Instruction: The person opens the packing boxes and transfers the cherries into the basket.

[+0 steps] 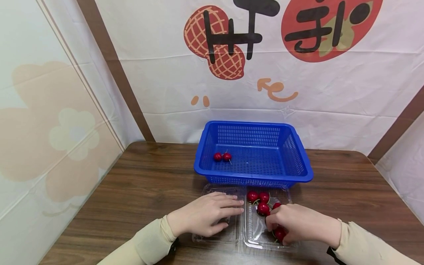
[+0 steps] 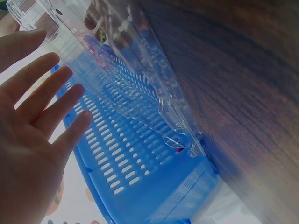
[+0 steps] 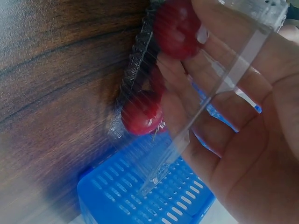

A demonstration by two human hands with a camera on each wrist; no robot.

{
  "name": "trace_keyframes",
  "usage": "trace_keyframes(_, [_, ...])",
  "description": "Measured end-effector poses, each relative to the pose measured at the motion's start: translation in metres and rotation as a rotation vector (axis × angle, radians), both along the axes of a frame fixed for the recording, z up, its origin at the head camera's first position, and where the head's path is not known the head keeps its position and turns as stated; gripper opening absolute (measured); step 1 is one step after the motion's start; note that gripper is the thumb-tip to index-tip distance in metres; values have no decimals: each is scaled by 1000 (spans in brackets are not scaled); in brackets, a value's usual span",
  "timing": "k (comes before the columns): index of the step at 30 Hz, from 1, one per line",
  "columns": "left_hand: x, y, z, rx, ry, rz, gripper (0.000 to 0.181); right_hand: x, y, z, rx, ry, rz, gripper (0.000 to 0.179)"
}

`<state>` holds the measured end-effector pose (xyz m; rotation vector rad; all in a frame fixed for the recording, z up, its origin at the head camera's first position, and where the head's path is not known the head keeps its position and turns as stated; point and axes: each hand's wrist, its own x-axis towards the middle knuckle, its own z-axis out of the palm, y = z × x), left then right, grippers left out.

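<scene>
At a brown tabletop (image 1: 159, 176), a left hand (image 1: 210, 213) lies spread over a clear clamshell (image 1: 256, 230) while a right hand (image 1: 299, 222) (whether pinching, we cannot tell) bends among red cherries (image 1: 263, 208).

Head view: I am reading bright, diffuse light, with the left fabric panel (image 1: 33, 40) washing out pale and glints breaking up the edges of the clear plastic tray (image 1: 258, 235). Left wrist view: I am getting a dimmer, hazy picture with a bluish cast, the wood tabletop (image 2: 252, 93) falling dark while the lower left is glowing near white. Right wrist view: softness is smearing fine detail, and small highlights are showing on the cherries (image 3: 141, 113).
</scene>
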<state>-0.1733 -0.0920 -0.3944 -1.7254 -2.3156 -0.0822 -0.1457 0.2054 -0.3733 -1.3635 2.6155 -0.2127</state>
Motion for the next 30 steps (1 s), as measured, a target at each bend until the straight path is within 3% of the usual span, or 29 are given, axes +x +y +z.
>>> trace_keyframes(16, [0, 0, 1, -2, 4, 4, 52, -4, -3, -5, -62, 67, 57, 29])
trace_keyframes(30, [0, 2, 3, -12, 14, 4, 54, -5, -5, -7, -75, 10, 47, 34])
